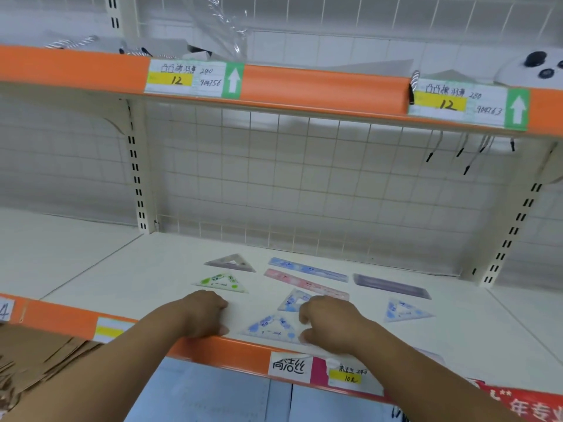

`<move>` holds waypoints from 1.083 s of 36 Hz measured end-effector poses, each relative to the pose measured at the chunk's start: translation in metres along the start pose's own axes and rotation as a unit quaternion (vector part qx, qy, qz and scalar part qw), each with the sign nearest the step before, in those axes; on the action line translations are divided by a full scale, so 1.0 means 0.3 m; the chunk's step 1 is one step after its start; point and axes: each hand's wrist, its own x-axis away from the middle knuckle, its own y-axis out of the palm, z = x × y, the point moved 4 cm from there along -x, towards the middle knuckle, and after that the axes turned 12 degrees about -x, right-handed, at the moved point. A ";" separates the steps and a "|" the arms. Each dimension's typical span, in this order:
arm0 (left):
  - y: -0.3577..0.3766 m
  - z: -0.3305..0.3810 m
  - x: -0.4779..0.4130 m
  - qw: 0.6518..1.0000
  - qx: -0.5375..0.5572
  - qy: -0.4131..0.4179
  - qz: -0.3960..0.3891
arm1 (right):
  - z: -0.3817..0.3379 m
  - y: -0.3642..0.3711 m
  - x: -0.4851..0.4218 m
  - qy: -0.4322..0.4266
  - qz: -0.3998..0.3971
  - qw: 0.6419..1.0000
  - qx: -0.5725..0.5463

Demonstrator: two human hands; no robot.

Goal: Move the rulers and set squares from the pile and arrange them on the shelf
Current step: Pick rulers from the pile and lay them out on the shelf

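Observation:
On the white shelf (122, 269) lie a grey set square (231, 263), a green set square (222, 283), a blue ruler (307, 269), a pink ruler (304, 283) and a purple ruler (391, 286). Two smaller blue set squares (294, 301) (403, 310) lie nearer the front. A wide blue set square (268, 328) rests flat at the front edge between my hands. My right hand (329, 324) pinches its right corner. My left hand (201, 315) is curled beside its left corner, knuckles on the shelf, apparently not touching it.
An orange-edged upper shelf (323, 86) with price labels (185, 77) hangs overhead. A wire grid (274, 178) backs the shelf between slotted uprights (137, 178). Brown paper bags (39, 360) lie at lower left. Cords (466, 153) dangle at upper right.

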 end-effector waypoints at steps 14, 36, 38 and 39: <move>-0.016 0.009 0.000 0.999 -0.026 0.006 -0.035 | 0.354 -0.070 0.199 0.148 -0.055 0.987 -0.015; -0.026 0.015 0.012 0.997 -0.049 0.001 -0.061 | 0.403 -0.048 0.207 0.131 -0.062 0.988 -0.051; -0.027 0.014 0.011 0.997 -0.049 -0.001 -0.062 | 0.398 -0.053 0.209 0.126 -0.052 0.990 -0.044; -0.027 0.014 0.009 0.997 -0.049 -0.001 -0.063 | 0.395 -0.055 0.211 0.122 -0.048 0.991 -0.036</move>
